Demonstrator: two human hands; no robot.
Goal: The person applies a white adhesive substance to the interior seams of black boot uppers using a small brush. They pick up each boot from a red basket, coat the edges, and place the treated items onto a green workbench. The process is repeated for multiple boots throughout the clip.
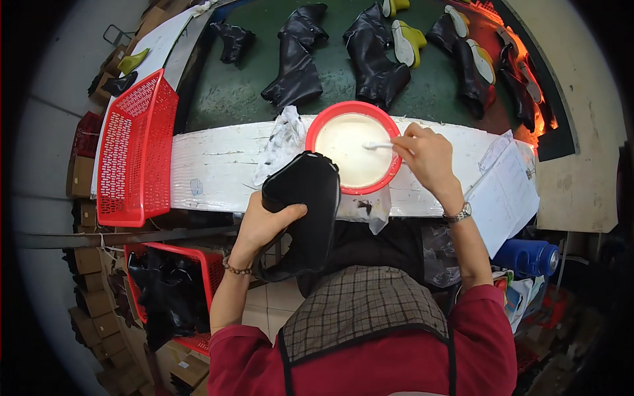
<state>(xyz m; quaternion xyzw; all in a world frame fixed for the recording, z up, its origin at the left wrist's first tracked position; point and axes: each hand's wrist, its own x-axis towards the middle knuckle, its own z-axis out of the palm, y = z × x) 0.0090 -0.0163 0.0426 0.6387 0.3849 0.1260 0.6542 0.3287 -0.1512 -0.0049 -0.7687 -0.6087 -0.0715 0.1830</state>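
Note:
My left hand [265, 230] grips a black boot upper [308, 218], its thumb lying across the dark material. The upper's top edge reaches close to the left rim of a red bowl [317, 173]. Pale, creamy liquid [343, 148] fills much of the bowl. Over the bowl's right rim, my right hand [426, 158] is closed on the handle of a small white brush [378, 145]. The brush's far end is at the liquid; its bristles are not clear to see. A stained white cloth [281, 142] lies just left of the bowl.
Black boot uppers [374, 56] and yellow shoe lasts [408, 43] lie on the green surface [244, 89] beyond the white bench [214, 162]. Orange light glows at far right. Red baskets [125, 165] stand at left, the lower holding black pieces [168, 290]. Papers [505, 191] and a blue flask [525, 257] are at right.

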